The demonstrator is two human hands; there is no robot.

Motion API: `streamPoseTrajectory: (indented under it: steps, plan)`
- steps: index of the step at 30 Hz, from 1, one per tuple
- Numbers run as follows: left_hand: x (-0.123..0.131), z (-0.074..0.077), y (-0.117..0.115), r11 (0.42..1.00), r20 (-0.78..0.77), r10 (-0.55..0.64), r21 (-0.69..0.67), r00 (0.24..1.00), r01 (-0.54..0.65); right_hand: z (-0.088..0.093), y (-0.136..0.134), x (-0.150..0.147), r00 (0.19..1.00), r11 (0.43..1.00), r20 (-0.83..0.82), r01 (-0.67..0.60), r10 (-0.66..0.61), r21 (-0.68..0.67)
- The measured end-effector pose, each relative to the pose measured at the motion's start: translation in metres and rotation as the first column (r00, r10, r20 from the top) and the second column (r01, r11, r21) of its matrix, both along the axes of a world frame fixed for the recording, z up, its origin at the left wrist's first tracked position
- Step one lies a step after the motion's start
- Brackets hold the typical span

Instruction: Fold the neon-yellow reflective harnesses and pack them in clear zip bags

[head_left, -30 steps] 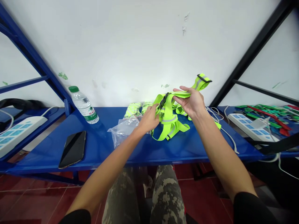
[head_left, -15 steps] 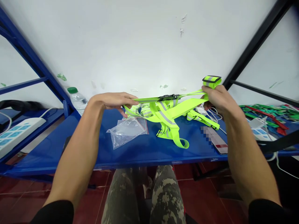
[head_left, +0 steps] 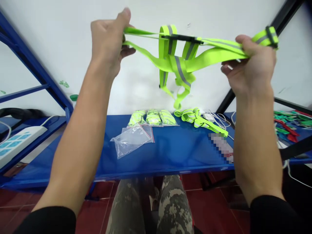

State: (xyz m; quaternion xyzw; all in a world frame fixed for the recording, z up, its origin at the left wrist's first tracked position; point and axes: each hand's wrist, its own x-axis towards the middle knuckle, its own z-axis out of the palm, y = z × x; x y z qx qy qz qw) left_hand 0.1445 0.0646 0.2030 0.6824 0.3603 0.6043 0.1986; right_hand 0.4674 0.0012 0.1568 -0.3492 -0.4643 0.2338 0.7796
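A fluorescent yellow reflective strap harness [head_left: 180, 66] with grey stripes and a black buckle [head_left: 182, 38] is stretched in the air between my hands. My left hand [head_left: 110, 40] grips the looped waist strap at its left end. On the other side, my right hand [head_left: 255, 61] is closed around the straps, and a folded end with a black slider sticks out above it. The loose shoulder straps dangle in the middle, in front of the wall. Below them on the blue shelf lie clear zip bags [head_left: 131, 139] and three packed yellow bundles [head_left: 153, 117].
Another yellow strap harness [head_left: 197, 118] lies on the shelf [head_left: 170, 152] beside a white cable [head_left: 220, 120] and a partly blurred flat item [head_left: 221, 146]. A white power strip [head_left: 21, 139] is at left. Green and red pieces [head_left: 292, 122] lie at right. A green bottle cap [head_left: 73, 97] shows behind my left arm.
Both hands have risen well above the shelf, lifting the harness with them. Its straps now hang free, and the packed bundles behind have come into full view.
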Motion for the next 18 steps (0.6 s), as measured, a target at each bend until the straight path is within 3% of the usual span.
streamPoseTrajectory:
  steps: [2, 5, 8, 10, 12, 15, 17, 18]
  plan:
    - [-0.009, -0.035, -0.022, 0.998, -0.062, 0.054, 0.017, 0.997, -0.053, -0.034, -0.014, -0.010, 0.992, 0.999, -0.123, -0.029, 0.023, -0.042]
    - [-0.026, -0.128, -0.047, 0.985, -0.252, 0.117, -0.095, 0.961, -0.145, -0.122, -0.031, -0.027, 0.962, 0.966, -0.271, -0.087, 0.018, -0.243]
    - [-0.038, -0.220, -0.060, 0.946, -0.536, 0.069, -0.232, 0.842, -0.225, -0.205, -0.043, -0.037, 0.942, 0.844, -0.332, -0.136, -0.052, -0.520]
    - [-0.041, -0.258, -0.065, 0.938, -0.649, 0.019, -0.252, 0.761, -0.239, -0.238, -0.050, -0.037, 0.935, 0.764, -0.345, -0.164, -0.081, -0.624]
    - [-0.039, -0.276, -0.069, 0.933, -0.704, 0.034, -0.232, 0.709, -0.275, -0.253, -0.055, -0.034, 0.933, 0.737, -0.349, -0.172, -0.092, -0.654]
    - [-0.026, -0.278, -0.079, 0.940, -0.740, 0.157, -0.091, 0.654, -0.328, -0.254, -0.061, -0.029, 0.932, 0.743, -0.359, -0.201, -0.056, -0.639]
    - [-0.011, -0.274, -0.088, 0.965, -0.741, 0.198, 0.033, 0.642, -0.259, -0.251, -0.062, -0.029, 0.929, 0.739, -0.369, -0.241, -0.012, -0.629]
    - [-0.003, -0.273, -0.091, 0.983, -0.751, 0.161, 0.065, 0.640, -0.172, -0.250, -0.062, -0.030, 0.929, 0.733, -0.371, -0.259, 0.010, -0.629]
